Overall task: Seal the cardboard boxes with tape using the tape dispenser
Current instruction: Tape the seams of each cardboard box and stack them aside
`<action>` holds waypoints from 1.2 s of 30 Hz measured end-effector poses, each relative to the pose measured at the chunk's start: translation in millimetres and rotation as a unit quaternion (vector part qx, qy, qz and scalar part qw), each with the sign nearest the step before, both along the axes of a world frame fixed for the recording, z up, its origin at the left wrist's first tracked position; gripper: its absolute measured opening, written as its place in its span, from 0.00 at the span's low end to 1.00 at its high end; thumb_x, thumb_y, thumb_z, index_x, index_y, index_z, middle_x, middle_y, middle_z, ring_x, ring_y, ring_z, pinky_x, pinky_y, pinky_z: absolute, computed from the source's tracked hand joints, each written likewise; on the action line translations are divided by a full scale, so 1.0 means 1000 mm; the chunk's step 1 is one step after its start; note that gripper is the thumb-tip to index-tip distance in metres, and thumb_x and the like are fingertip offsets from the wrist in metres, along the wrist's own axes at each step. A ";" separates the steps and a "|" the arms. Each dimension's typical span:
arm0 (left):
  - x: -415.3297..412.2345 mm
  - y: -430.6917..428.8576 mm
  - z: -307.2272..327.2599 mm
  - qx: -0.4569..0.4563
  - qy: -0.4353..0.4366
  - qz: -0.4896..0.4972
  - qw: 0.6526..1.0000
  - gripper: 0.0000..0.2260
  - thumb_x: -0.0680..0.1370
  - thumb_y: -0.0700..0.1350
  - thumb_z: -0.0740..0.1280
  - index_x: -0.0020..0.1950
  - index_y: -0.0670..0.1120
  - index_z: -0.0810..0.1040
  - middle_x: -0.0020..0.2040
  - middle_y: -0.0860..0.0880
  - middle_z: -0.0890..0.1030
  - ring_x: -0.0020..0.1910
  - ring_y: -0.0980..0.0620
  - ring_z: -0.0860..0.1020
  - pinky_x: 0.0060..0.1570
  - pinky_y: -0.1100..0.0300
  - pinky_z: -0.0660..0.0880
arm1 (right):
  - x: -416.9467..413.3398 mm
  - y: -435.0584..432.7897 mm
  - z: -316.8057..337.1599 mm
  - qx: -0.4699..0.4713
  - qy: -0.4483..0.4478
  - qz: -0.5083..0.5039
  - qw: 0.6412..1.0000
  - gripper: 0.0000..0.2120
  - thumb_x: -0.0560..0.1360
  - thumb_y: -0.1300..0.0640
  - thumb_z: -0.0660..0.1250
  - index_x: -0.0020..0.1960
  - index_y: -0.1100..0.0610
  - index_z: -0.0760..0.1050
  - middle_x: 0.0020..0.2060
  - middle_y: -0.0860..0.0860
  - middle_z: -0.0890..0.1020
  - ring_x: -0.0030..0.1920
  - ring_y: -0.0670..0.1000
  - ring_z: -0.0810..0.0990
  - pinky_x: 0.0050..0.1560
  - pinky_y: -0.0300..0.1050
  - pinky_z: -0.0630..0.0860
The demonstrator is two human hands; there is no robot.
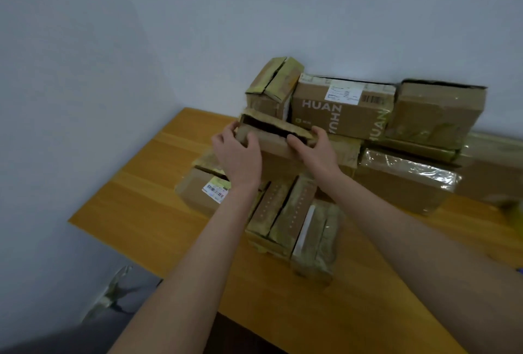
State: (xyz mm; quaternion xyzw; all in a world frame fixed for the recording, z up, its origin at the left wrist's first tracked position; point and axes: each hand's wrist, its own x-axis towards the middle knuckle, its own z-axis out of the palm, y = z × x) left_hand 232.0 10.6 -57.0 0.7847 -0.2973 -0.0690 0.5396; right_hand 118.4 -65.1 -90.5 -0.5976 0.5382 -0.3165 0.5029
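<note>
Boxes of worn cardboard make a pile (404, 178) on the far part of the wooden worktop (135, 200), against the pale wall (254, 13), as the head view shows. Both hands hold one small open box (276, 138) at the front top of this pile, with its dark opening turned up. The left hand (237, 155) grips its left end, fingers curled behind and thumb on the near face. The right hand (315, 152) grips the right end in the same way. Just behind stands a box printed HUAN (339, 111) with a white label. Many boxes carry shiny yellowish tape.
</note>
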 end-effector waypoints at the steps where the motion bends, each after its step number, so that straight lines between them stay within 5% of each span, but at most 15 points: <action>1: -0.014 0.000 0.002 -0.001 -0.004 -0.017 1.000 0.17 0.79 0.45 0.63 0.67 0.46 0.71 0.58 0.49 0.66 0.54 0.54 0.68 0.51 0.63 0.66 | -0.015 0.001 0.003 -0.007 -0.009 -0.018 1.000 0.40 0.71 0.37 0.70 0.76 0.48 0.57 0.71 0.52 0.69 0.67 0.56 0.71 0.65 0.57 0.73; 5: -0.070 -0.003 0.000 0.014 0.010 -0.085 0.996 0.17 0.79 0.46 0.63 0.67 0.45 0.69 0.62 0.48 0.68 0.59 0.51 0.69 0.54 0.60 0.67 | -0.084 0.008 0.015 -0.019 -0.009 -0.067 0.998 0.41 0.69 0.39 0.73 0.76 0.48 0.60 0.70 0.51 0.71 0.67 0.55 0.72 0.64 0.58 0.73; 11: -0.160 0.011 -0.033 0.083 0.035 -0.222 0.971 0.24 0.77 0.51 0.68 0.71 0.48 0.65 0.66 0.49 0.72 0.65 0.50 0.71 0.58 0.59 0.69 | -0.206 0.045 0.003 -0.019 0.106 -0.116 0.987 0.28 0.71 0.45 0.73 0.68 0.50 0.72 0.63 0.52 0.77 0.61 0.55 0.76 0.56 0.49 0.75; 18: -0.231 0.068 -0.103 0.203 -0.023 -0.307 0.929 0.26 0.80 0.51 0.64 0.77 0.53 0.60 0.71 0.46 0.68 0.67 0.48 0.70 0.61 0.56 0.69 | -0.294 0.110 -0.064 0.059 0.254 -0.071 0.963 0.32 0.76 0.40 0.65 0.75 0.50 0.63 0.59 0.55 0.78 0.53 0.55 0.79 0.40 0.47 0.77; 23: -0.245 0.092 -0.129 0.239 -0.055 -0.345 0.906 0.33 0.80 0.49 0.64 0.79 0.55 0.48 0.76 0.47 0.63 0.67 0.46 0.72 0.61 0.54 0.71 | -0.310 0.137 -0.086 0.065 0.272 -0.025 0.960 0.44 0.71 0.35 0.68 0.78 0.48 0.51 0.74 0.56 0.58 0.68 0.58 0.69 0.57 0.51 0.75; 28: -0.249 0.101 -0.139 0.205 -0.132 -0.348 0.905 0.25 0.81 0.48 0.62 0.77 0.52 0.60 0.74 0.48 0.65 0.64 0.48 0.74 0.55 0.56 0.74 | -0.315 0.151 -0.090 -0.020 0.316 0.048 0.947 0.41 0.74 0.40 0.68 0.79 0.50 0.51 0.77 0.52 0.51 0.73 0.56 0.64 0.61 0.49 0.73; 32: -0.249 0.098 -0.149 0.239 -0.222 -0.386 0.863 0.26 0.82 0.54 0.56 0.78 0.47 0.55 0.79 0.47 0.52 0.76 0.47 0.58 0.69 0.51 0.67 | -0.315 0.151 -0.092 -0.016 0.369 0.098 0.924 0.37 0.79 0.38 0.56 0.80 0.51 0.44 0.79 0.52 0.43 0.72 0.59 0.65 0.58 0.51 0.75; 36: -0.245 0.096 -0.151 0.304 -0.302 -0.442 0.788 0.41 0.76 0.69 0.48 0.79 0.44 0.44 0.79 0.45 0.41 0.78 0.47 0.47 0.76 0.52 0.51 | -0.320 0.150 -0.093 -0.001 0.398 0.130 0.908 0.40 0.78 0.35 0.55 0.79 0.50 0.39 0.78 0.51 0.39 0.71 0.59 0.66 0.57 0.51 0.76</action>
